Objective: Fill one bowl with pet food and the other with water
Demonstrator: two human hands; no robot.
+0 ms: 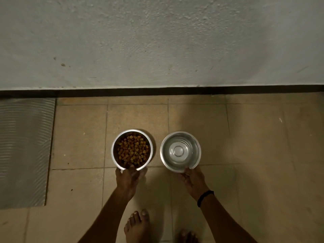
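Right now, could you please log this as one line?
left hand grips food bowl rim | right hand grips water bowl rim | both filled

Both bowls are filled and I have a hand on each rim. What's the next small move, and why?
Probably let go of both rims and draw the hands back. The left hand holds the kibble bowl by its near rim, the right hand the water bowl; both seem to sit level on the tiled floor, already filled.
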